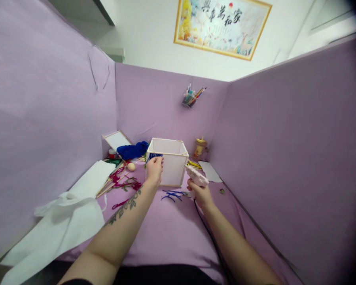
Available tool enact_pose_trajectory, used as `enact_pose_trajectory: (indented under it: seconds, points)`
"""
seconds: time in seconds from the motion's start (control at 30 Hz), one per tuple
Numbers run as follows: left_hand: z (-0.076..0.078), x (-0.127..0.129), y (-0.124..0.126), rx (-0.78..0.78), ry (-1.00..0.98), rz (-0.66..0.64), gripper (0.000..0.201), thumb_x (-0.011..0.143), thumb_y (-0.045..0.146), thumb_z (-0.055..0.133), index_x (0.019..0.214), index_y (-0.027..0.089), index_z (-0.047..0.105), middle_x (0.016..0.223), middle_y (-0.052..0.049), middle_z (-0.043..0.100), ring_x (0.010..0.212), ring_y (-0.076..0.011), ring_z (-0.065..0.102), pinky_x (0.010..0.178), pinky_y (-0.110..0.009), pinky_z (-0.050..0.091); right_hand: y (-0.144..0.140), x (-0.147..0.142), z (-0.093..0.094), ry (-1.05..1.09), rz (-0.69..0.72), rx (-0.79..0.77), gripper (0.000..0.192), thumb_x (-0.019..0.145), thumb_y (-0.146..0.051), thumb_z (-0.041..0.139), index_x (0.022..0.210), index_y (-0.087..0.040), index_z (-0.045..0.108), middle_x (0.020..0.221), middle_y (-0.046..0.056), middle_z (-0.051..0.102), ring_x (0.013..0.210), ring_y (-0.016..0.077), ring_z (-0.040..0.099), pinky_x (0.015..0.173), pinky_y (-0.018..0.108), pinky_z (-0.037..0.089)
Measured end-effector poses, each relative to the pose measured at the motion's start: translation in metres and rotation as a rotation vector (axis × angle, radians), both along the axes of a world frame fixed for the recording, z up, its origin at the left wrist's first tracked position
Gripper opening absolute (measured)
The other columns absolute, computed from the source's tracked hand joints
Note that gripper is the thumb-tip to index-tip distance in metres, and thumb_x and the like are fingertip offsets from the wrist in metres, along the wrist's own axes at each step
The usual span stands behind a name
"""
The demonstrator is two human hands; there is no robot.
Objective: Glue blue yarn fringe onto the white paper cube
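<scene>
An open-topped white box (171, 170) with thin wooden sticks along its edges stands on the purple cloth. At the top left of its front face is dark blue yarn (156, 155), laid in strands close under the rim. My left hand (154, 171) is closed in a pinch at this yarn, its fingertips partly hidden. My right hand (201, 194) grips a white glue gun (197, 176), its nozzle pointing up and left by the box's right side. From the gun a black cord (207, 229) runs down toward me. Cut blue yarn pieces (173, 194) lie in front of the box.
Left are a blue yarn skein (133, 150), magenta yarn (127, 182), a round pale ball (131, 166), a framed white panel (118, 139) and white fabric (62, 217). A tan cup (199, 148) stands back right. A pen holder (190, 99) hangs on the back wall.
</scene>
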State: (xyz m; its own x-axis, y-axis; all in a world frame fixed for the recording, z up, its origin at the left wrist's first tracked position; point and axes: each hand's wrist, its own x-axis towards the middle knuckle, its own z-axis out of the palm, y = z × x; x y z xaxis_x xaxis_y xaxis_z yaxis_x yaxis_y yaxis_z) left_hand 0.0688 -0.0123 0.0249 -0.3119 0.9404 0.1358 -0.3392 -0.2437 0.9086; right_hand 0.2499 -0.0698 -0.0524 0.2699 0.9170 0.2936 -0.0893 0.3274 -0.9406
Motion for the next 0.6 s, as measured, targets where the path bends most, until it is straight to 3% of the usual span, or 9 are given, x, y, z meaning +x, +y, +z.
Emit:
enact_pose_trajectory:
  seconds: [0.43,0.6]
  points:
    - [0.013,0.005,-0.006,-0.085,-0.068,0.006,0.009,0.064,0.022,0.06,0.06,0.014,0.057,0.053,0.004,0.047,0.043,-0.0051,0.036,0.038,-0.018,0.021,0.0,0.0,-0.002,-0.04,-0.006,0.008,0.022,0.065,-0.035,0.075,0.073,-0.019,0.063,0.061,-0.001,0.06,0.053,0.0128,0.051,0.052,0.026,0.043]
    - [0.013,-0.002,-0.009,-0.114,-0.077,-0.048,0.013,0.066,0.024,0.058,0.069,0.012,0.062,0.062,0.001,0.055,0.044,-0.0049,0.041,0.037,-0.017,0.021,-0.005,-0.004,0.001,-0.096,0.003,0.014,0.022,0.065,-0.036,0.075,0.076,-0.019,0.066,0.063,0.0,0.061,0.055,0.0145,0.053,0.054,0.028,0.044]
